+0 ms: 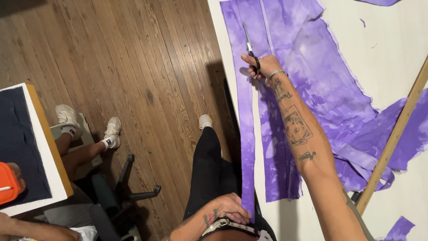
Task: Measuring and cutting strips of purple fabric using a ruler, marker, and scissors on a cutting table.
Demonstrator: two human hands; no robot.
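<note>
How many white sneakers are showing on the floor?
3. Two white sneakers sit side by side at left, on another person's feet near a chair. A third peeks out beside the table edge. Its partner may be hidden.

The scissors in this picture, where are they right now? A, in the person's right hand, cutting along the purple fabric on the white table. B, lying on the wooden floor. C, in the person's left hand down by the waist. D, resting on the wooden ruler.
A: the right hand grips the black handles of the scissors, blades pointing along the purple fabric on the white table, while the left hand holds the cut strip's end.
</note>
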